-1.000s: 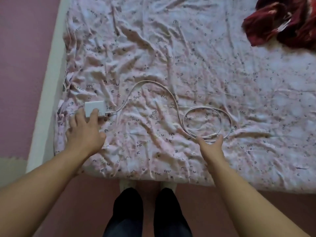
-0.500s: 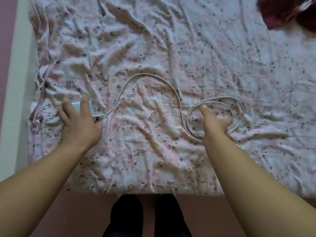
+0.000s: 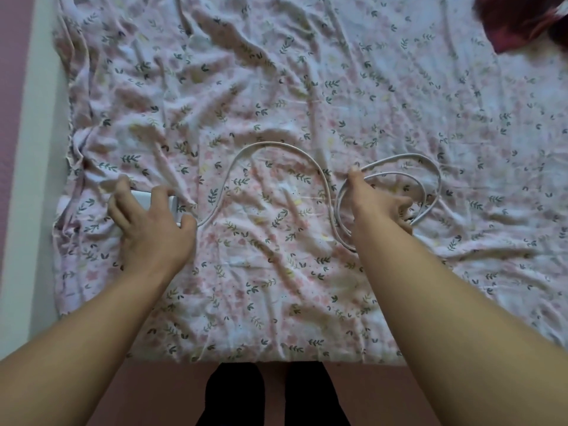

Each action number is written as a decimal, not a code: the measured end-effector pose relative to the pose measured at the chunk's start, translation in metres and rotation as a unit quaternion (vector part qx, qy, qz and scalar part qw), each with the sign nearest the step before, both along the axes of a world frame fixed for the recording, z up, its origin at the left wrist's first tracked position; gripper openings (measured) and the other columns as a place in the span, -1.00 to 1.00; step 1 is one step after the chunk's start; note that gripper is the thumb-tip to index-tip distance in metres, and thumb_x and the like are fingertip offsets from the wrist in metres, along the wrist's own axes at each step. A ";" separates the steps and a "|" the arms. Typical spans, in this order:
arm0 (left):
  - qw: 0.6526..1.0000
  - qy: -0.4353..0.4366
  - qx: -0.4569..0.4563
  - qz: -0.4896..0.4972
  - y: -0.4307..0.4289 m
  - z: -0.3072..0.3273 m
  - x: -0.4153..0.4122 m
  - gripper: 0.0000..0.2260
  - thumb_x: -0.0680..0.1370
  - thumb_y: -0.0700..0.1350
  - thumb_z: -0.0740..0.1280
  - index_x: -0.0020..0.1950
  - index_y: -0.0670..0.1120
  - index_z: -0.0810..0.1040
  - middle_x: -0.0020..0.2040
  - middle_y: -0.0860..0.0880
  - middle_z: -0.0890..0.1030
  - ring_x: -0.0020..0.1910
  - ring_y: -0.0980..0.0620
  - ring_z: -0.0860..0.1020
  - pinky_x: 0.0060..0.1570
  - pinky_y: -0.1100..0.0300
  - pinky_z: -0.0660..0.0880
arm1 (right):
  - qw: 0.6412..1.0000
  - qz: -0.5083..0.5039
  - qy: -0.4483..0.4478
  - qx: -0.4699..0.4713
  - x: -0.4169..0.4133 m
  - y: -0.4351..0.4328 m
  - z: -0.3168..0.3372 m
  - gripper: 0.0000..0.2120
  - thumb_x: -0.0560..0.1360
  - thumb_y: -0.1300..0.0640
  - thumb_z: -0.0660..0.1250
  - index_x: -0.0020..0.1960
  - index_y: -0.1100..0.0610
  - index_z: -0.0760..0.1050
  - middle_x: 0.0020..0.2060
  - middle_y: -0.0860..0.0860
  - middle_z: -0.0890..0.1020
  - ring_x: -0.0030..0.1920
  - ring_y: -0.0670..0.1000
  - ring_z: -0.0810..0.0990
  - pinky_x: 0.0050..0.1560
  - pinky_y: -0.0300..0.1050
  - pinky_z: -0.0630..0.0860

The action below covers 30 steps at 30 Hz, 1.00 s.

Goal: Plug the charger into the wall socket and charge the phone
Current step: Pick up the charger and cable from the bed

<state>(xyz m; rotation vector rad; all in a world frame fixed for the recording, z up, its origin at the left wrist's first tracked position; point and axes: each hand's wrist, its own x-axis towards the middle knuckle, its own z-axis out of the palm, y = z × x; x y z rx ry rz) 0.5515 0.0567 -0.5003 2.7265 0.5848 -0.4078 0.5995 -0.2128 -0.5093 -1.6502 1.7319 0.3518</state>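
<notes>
the left hand [image 3: 153,229] has closed further over the charger [image 3: 159,202] at the left of the bed [image 3: 276,87], its grip now curled round the white block rather than just resting on it. the cable [image 3: 276,145] snakes right to a coil, where the right hand [image 3: 376,202] has slid in and pinches a strand. pickup looks under way. no phone or socket in view; the plug end is hidden under the right hand.

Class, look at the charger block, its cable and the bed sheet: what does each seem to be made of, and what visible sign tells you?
Charger block: probably hard white plastic, smooth with flat faces and straight edges.
Cable: likely rubbery or plastic sheathing, white and even, holding springy loops.
Bed sheet: thin woven fabric, perhaps cotton, matte, leaf-printed, heavily creased.
</notes>
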 end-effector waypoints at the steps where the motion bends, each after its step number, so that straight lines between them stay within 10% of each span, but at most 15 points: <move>1: 1.000 -0.005 -0.004 0.003 0.000 0.000 0.001 -0.72 0.49 -0.05 0.28 0.17 -0.09 0.42 0.50 -0.20 0.01 0.47 -0.25 -0.01 0.22 -0.27 0.31 | 1.000 0.003 0.006 -0.004 0.000 0.001 0.001 0.12 0.20 -0.35 0.43 0.52 0.04 -0.08 0.47 0.34 0.08 0.45 0.42 0.05 0.41 0.35 0.16; 8: 0.999 -0.023 -0.026 0.035 -0.002 0.001 0.006 -0.84 0.52 0.01 0.30 -0.06 -0.07 0.53 0.52 -0.13 0.01 0.50 -0.20 -0.05 0.18 -0.22 0.35 | 0.996 0.039 -0.009 -0.078 0.005 0.001 0.002 -0.18 0.26 -0.10 0.47 0.37 0.10 0.14 0.32 0.25 0.26 0.25 0.24 0.28 0.06 0.00 0.25; 19: 0.997 -0.048 -0.034 0.041 -0.003 -0.002 0.004 -0.94 0.46 -0.08 0.39 -0.11 -0.03 0.58 0.50 -0.13 0.09 0.50 -0.22 -0.02 0.25 -0.18 0.32 | 0.993 0.003 -0.089 -0.075 -0.013 -0.009 0.003 -0.43 0.44 0.31 0.31 0.36 0.18 0.13 0.20 0.19 0.52 -0.05 0.17 0.56 -0.14 0.02 0.55; 25: 0.984 -0.103 -0.089 0.119 -0.012 0.007 0.004 -0.50 0.32 -0.17 0.45 0.24 -0.01 0.46 0.46 -0.14 0.14 0.42 -0.20 0.15 0.07 0.07 0.32 | 0.988 -0.061 -0.140 0.023 -0.031 -0.010 -0.001 -0.82 0.39 0.35 0.25 -0.02 0.22 0.44 -0.30 0.03 0.46 -0.46 0.01 0.38 -0.52 -0.17 0.29; 30: 0.948 -0.121 -0.168 0.242 -0.027 0.018 0.005 -0.26 0.28 -0.13 0.48 0.41 0.06 0.26 0.44 -0.10 0.19 0.25 -0.07 0.33 -0.06 0.14 0.37 | 0.977 -0.081 -0.173 0.095 -0.045 -0.004 0.011 -0.78 0.31 0.42 0.26 -0.04 0.30 0.47 -0.28 0.13 0.50 -0.41 0.08 0.45 -0.46 -0.17 0.35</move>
